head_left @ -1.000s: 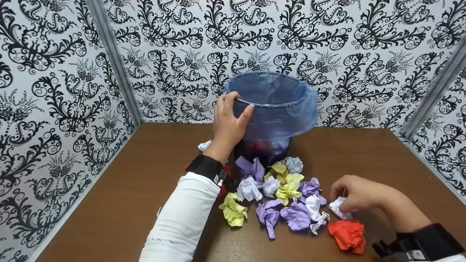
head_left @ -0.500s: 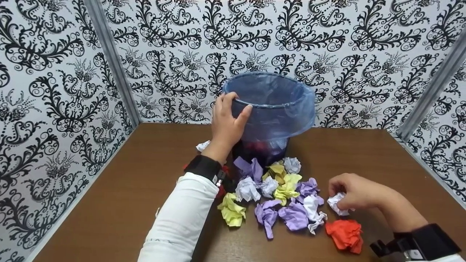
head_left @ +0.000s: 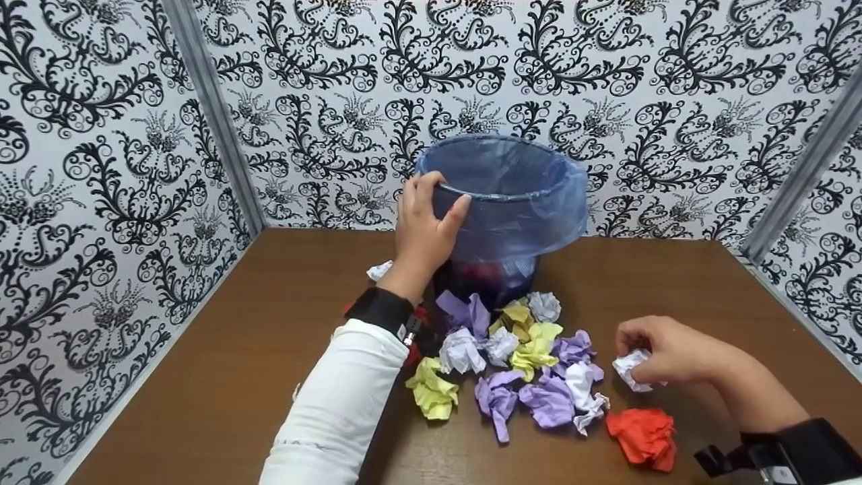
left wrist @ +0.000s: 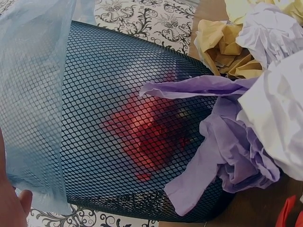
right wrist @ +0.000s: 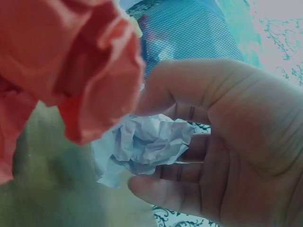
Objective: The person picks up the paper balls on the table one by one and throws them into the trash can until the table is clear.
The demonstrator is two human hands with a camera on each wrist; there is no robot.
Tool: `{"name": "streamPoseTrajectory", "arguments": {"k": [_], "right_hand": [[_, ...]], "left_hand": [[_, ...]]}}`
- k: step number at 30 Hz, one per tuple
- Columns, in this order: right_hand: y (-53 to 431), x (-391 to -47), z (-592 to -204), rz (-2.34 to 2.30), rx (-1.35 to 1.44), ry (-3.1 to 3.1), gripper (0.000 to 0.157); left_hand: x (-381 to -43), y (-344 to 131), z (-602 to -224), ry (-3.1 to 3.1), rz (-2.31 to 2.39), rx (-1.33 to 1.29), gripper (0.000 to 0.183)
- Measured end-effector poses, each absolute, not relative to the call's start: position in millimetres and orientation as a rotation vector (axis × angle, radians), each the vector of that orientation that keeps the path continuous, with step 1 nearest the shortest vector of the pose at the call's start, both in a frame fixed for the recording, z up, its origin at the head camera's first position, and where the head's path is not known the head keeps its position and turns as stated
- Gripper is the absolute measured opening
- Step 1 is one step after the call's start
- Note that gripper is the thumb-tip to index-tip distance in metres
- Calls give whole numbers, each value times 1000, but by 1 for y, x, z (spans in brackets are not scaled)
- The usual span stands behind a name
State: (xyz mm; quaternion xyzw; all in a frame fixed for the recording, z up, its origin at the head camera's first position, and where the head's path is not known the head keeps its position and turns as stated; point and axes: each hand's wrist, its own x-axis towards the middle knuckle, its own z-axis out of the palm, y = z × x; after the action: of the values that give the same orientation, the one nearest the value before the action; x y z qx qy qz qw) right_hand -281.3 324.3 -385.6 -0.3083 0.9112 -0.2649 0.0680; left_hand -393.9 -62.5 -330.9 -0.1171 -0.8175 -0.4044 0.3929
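A: First entry?

B: White paper ball, one, crumpled, sharply creased. Lies between the thumb and bent fingers of the right grip, toward the finger ends, apart from the palm. Position: right of the paper cluster, just beyond the red paper ball. Whether its underside touches the table, cannot tell.

A: Right grip, condition?

B: Partly closed, pinching the white paper ball; thumb on the near side, fingers curled on the far side.

A: And the left grip?

B: Clasped on the rim of the mesh bin, fingers bent over the edge, thumb raised along its near side.

A: Bin particulars?

B: Dark wire mesh, fine diamond pattern, round mouth, narrowing downward, upright. Fitted with a translucent blue plastic liner, turned over the rim and hanging in a loose, wrinkled skirt. Red material shows through the mesh.

A: Loose paper?

B: In front of the bin: purple paper balls, some with long folded ends; yellow paper balls; one mustard paper ball; several pale ones, grey-white to white. Red paper ball: matt, heavily folded, looming large in the right wrist view.

A: Setting?

B: Table brown, with a faint sheen. Wall panels white, printed with black scrollwork.
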Motion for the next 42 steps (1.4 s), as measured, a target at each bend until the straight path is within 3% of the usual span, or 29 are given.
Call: {"name": "streamPoseTrajectory", "arguments": {"k": [17,27,35,42], "right_hand": [[323,-278,-356,-842,-908,2827,29],[307,-295,-275,-769,-999,3020,26],[272,-311,-197,-766,-895,3135,20],[236,-330,-159,-866,-848,3170,21]], "left_hand": [[-391,-65,-329,-2108,-1030,-293,60],[-392,-63,-328,-2097,-1029,-298,60],[-393,-62,-330,-2078,-1021,-296,60],[-394,-62,-330,-2080,-1025,-292,59]]}}
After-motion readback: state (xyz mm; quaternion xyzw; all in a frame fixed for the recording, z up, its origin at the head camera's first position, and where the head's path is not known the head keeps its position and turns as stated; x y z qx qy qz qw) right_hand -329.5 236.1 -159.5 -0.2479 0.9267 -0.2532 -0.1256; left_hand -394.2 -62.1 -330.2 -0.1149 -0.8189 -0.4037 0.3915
